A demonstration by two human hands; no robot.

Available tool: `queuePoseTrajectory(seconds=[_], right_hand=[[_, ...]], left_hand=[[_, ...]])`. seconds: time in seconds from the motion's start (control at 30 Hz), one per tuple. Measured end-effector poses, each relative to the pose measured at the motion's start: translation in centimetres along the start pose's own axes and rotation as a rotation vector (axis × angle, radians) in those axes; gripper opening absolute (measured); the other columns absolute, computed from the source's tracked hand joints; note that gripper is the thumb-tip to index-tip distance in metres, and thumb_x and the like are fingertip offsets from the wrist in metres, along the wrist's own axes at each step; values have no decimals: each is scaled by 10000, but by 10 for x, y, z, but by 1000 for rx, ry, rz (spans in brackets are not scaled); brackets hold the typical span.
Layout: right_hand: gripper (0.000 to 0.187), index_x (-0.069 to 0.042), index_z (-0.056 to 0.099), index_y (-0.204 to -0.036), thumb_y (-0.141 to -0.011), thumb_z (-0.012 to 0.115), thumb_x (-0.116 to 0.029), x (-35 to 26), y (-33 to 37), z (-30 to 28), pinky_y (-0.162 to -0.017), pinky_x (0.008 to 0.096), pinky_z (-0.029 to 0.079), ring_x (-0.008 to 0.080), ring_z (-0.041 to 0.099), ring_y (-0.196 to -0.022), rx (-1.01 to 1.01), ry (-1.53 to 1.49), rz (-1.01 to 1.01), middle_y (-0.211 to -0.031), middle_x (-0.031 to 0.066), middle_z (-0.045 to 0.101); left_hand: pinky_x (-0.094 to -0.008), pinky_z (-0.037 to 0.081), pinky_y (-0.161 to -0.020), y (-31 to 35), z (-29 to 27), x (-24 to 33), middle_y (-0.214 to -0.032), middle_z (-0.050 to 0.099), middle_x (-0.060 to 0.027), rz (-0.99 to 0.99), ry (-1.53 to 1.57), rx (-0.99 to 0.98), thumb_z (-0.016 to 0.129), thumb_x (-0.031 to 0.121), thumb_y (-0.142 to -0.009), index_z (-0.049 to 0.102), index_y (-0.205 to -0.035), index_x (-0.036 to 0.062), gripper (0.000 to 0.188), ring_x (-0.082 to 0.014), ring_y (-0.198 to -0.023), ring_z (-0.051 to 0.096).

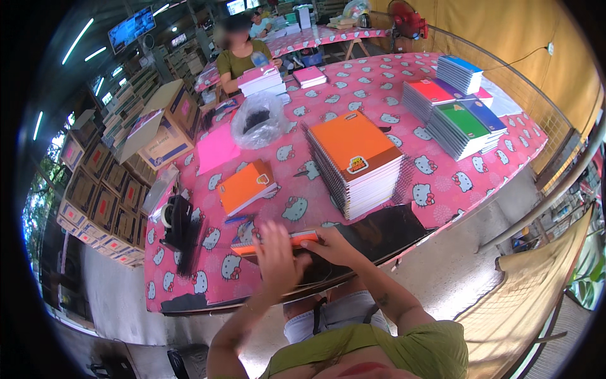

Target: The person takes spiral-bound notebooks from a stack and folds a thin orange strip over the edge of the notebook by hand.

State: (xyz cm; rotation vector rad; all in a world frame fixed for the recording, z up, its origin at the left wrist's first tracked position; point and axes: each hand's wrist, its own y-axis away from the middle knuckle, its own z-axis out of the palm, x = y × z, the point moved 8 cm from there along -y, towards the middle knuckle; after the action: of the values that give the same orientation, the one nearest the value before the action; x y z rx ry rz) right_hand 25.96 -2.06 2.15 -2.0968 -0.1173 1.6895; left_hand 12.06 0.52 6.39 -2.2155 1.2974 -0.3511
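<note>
Notebook (303, 238), slim and orange-covered, is held at the pink cat-print table's (442, 170) six-o'clock edge, left hand's (276, 256) fingers nearly straight across it, right hand's (336, 245) bent round its end, apparently to steady it.

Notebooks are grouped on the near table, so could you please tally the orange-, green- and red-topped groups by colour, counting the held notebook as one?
Orange: 3 (tall stack, low pile, held notebook)
Green: 1 (green-topped stack)
Red: 1 (red-topped stack)
Total: 5
</note>
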Motion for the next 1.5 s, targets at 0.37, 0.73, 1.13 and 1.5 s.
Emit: queuePoseTrajectory(seconds=[0.37, 0.73, 1.13, 1.5], right_hand=[[221, -7, 709, -1030, -913, 717, -194, -2, -3, 11, -599, 337, 442, 136, 496, -644, -58, 41, 95, -745, 158, 630], [275, -10, 689, -1139, -884, 718, -108, 2, -9, 11, -616, 312, 461, 141, 525, -655, -79, 61, -36, -813, 146, 665], [179, 46, 716, -1023, -910, 703, -92, -33, -27, -29, -753, 298, 547, 132, 686, -812, -159, 38, 49, -879, 110, 735], [167, -37, 616, -871, -757, 737, -43, -68, -31, -11, -649, 390, 508, 317, 639, -736, 90, 469, -300, -801, 112, 640]], left_hand=[[-660, 107, -1181, -16, 0, -5, -1562, 303, -347, -22, 16, -88, 454, 556, -988, 326, -1499, -109, 848, -488, -1489, 249], [-627, 100, -1194, 9, 1, 17, -1575, 358, -261, 49, 209, -18, 416, 509, -1031, 363, -1509, -62, 747, -413, -1494, 300], [-560, 239, -1171, -37, -23, -20, -850, 688, -53, -27, 403, 64, 662, 198, -947, 721, -981, 71, 144, -243, -840, 662], [-490, 458, -937, -36, -52, -14, -881, 653, -127, 54, 226, 5, 690, 49, -825, 689, -1133, 83, 311, -323, -837, 645]])
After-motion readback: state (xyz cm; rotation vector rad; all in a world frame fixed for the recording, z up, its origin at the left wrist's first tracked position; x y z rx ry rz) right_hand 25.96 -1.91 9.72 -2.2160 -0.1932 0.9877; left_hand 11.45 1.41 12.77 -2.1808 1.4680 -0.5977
